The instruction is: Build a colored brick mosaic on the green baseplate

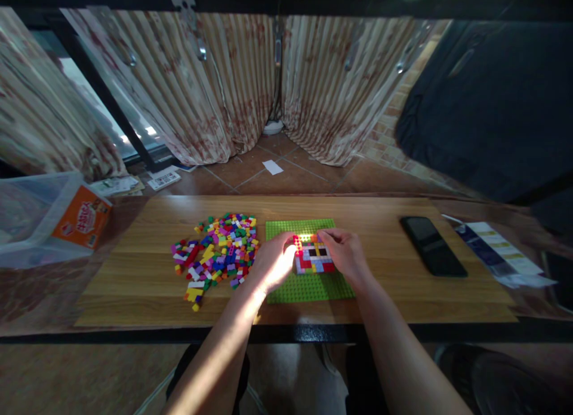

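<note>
A green baseplate (308, 286) lies on the wooden table (134, 283) in front of me. On it stands a small block of many-coloured bricks (312, 258). My left hand (273, 263) rests against the block's left side, fingers curled at its top left corner by a red brick. My right hand (342, 251) curls over the block's right and top edge, fingertips pinched at the bricks. A loose pile of coloured bricks (219, 251) lies just left of the plate.
A black phone (432, 246) lies to the right, with papers (501, 254) at the far right edge. A clear plastic bin (31, 218) with an orange box (83, 217) stands at the left. Curtains and tiled floor lie beyond the table.
</note>
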The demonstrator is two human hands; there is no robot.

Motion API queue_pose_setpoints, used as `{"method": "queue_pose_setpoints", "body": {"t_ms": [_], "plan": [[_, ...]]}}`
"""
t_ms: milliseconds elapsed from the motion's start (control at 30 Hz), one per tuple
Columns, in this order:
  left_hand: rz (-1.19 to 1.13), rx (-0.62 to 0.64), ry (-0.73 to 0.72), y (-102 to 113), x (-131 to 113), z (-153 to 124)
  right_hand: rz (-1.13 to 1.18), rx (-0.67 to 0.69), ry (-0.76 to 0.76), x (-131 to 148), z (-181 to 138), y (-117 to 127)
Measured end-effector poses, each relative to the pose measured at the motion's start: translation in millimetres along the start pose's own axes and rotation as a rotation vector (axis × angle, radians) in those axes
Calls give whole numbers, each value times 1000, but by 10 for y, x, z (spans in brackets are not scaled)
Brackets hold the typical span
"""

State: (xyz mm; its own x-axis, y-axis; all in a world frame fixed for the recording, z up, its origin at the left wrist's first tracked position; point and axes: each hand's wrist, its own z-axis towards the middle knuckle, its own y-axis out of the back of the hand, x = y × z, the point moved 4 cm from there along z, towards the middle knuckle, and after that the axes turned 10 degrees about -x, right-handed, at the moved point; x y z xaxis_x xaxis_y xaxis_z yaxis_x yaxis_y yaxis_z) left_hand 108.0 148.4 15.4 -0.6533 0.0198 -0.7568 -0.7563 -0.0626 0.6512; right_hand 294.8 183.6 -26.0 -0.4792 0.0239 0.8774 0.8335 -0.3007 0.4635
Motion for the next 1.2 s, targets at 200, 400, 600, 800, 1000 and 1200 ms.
{"method": "queue_pose_setpoints", "body": {"t_ms": [200,400,600,800,1000,1200], "plan": [[-24,12,-11,-6,6,8,98,10,-41,-10,-15,-23],[1,11,16,-2,-9,-3,125,-14,-43,-43,-8,-43],[56,67,45,8,-34,-3,138,-9,-58,-51,-13,-46],[58,80,38,5,-20,4,257,120,-90,-22,-8,12],[23,77,54,-12,8,5,148,218,62,-3,-5,62],[-1,73,54,-25,23,11,-17,183,239,39,-7,126]]}}
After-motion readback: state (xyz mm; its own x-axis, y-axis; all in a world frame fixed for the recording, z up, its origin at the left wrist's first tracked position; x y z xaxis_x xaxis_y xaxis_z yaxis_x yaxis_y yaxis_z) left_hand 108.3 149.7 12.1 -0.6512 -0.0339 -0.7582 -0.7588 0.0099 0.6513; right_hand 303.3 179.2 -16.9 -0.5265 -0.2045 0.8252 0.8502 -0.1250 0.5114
